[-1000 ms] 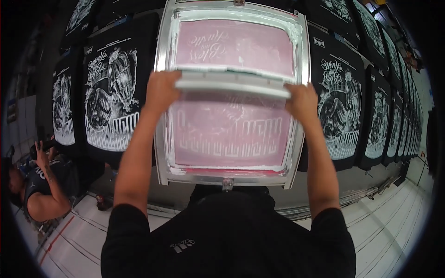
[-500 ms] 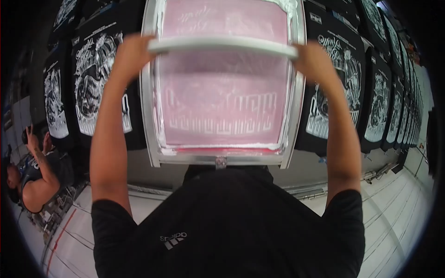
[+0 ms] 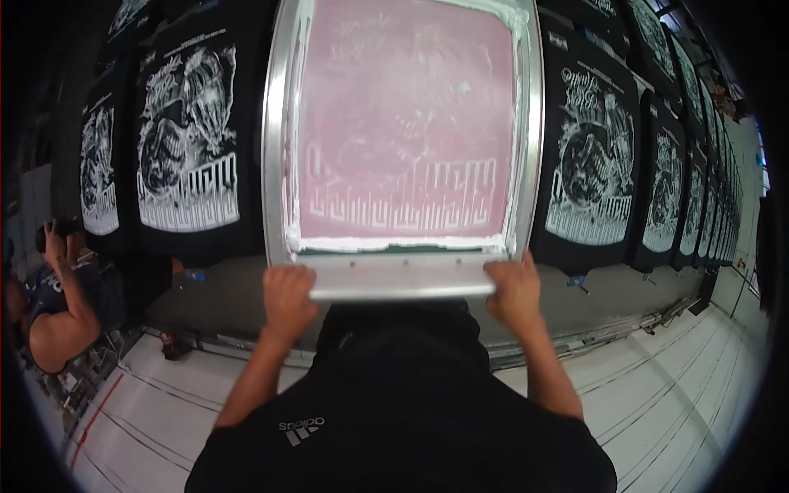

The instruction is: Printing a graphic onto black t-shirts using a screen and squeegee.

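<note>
A metal-framed printing screen [image 3: 530, 107] lies in front of me, its pinkish mesh smeared with white ink along the edges. At its near end is a wide squeegee [image 3: 403, 282] with a pale metal handle, lying across the frame's width. My left hand [image 3: 289, 297] is closed around the squeegee's left end. Around the right end, my right hand [image 3: 515, 294] is closed too, with its thumb pointing up. The squeegee's blade edge is hidden from this view.
Black shirts with white prints lie on both sides: one shirt [image 3: 189, 156] to the left, another [image 3: 590, 156] to the right, with several more beyond in a curving row. At the far left a person [image 3: 57, 304] holds a dark object up in both hands. White floor [image 3: 657, 411] shows behind me.
Both hands have pulled the squeegee toward me, from the far part of the mesh to the screen's near end. My arms are now bent and closer to my body.
</note>
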`<state>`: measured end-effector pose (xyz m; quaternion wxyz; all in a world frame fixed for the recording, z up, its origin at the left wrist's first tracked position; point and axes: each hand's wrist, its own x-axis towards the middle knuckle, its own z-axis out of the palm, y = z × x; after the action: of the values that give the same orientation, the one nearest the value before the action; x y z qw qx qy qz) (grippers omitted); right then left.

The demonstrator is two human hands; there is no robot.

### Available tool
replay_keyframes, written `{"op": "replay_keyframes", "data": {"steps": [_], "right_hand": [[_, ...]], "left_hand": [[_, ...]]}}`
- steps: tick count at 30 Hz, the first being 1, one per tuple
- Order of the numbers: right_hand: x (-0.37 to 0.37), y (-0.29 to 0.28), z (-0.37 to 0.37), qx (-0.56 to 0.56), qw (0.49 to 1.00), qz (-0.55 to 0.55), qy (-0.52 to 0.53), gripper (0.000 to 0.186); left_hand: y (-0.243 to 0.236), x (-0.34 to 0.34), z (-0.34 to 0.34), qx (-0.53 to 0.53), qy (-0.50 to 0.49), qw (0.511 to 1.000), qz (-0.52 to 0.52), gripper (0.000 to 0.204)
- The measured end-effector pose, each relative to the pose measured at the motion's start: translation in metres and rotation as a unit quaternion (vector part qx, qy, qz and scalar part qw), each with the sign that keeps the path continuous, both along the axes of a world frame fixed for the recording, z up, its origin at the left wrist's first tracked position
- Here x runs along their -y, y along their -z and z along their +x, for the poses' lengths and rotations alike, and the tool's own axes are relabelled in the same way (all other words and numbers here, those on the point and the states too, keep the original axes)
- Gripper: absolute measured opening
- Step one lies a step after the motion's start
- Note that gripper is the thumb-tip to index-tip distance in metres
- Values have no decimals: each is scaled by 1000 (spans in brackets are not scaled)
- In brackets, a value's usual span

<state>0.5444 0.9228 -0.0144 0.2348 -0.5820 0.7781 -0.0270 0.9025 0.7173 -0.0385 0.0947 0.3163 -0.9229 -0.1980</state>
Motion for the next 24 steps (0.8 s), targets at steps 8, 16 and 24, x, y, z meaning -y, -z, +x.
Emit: {"op": "replay_keyframes", "data": {"steps": [8,16,24], "right_hand": [[141,43,-96,-92,984,-154,14,36],[348,47,-246,-159,984,-72,19,41],[435,-3,-285,-101,993,-39,-49,51]], "left_hand": [[40,170,-112,-38,3,998,-47,40],[37,375,-269,27,-32,996,-85,31],[0,406,-268,-107,-139,945,-277,58]]}}
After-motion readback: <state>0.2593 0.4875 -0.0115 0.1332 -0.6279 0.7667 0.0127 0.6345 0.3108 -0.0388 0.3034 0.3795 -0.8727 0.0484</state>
